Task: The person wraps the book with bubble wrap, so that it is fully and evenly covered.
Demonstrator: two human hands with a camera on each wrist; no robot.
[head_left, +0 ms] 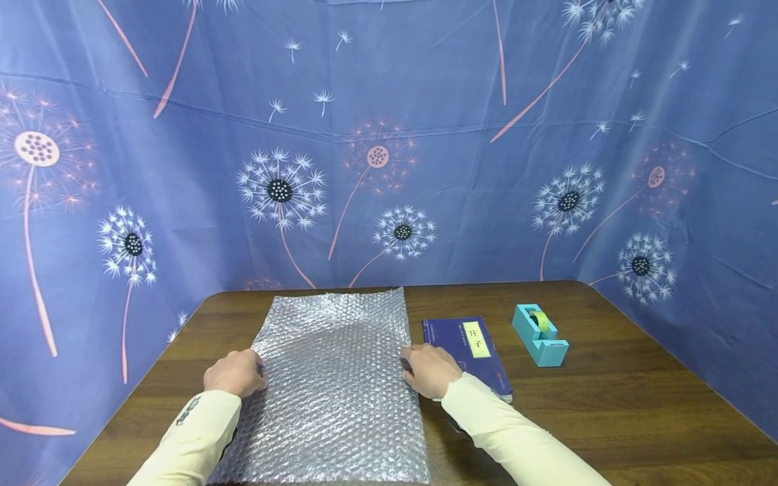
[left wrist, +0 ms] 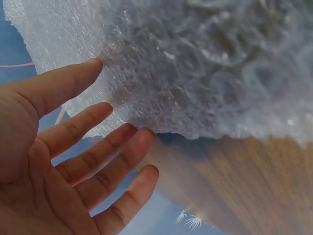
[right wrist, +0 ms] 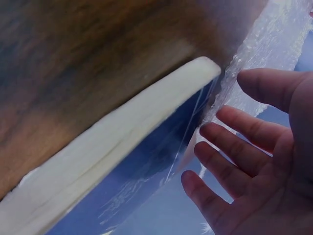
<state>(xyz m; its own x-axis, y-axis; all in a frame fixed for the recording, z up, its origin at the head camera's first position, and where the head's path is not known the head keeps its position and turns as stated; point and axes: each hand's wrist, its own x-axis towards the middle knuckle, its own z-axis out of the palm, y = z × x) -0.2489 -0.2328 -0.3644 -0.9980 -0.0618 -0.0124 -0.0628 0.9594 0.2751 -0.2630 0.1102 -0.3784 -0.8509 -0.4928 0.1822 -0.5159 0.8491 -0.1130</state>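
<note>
Long, pale cream sleeves — left sleeve point(head_left: 193, 437) and right sleeve point(head_left: 515, 437), lightly creased — end at the bare left hand point(head_left: 234, 374) and right hand point(head_left: 433, 371). A small, dark, patterned marking point(head_left: 188, 410) lies near the left sleeve's end.

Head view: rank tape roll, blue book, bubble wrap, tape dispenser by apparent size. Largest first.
1. Bubble wrap, by far
2. Blue book, even partly covered by the right hand and sleeve
3. Tape dispenser
4. Tape roll, sitting in the dispenser
</note>
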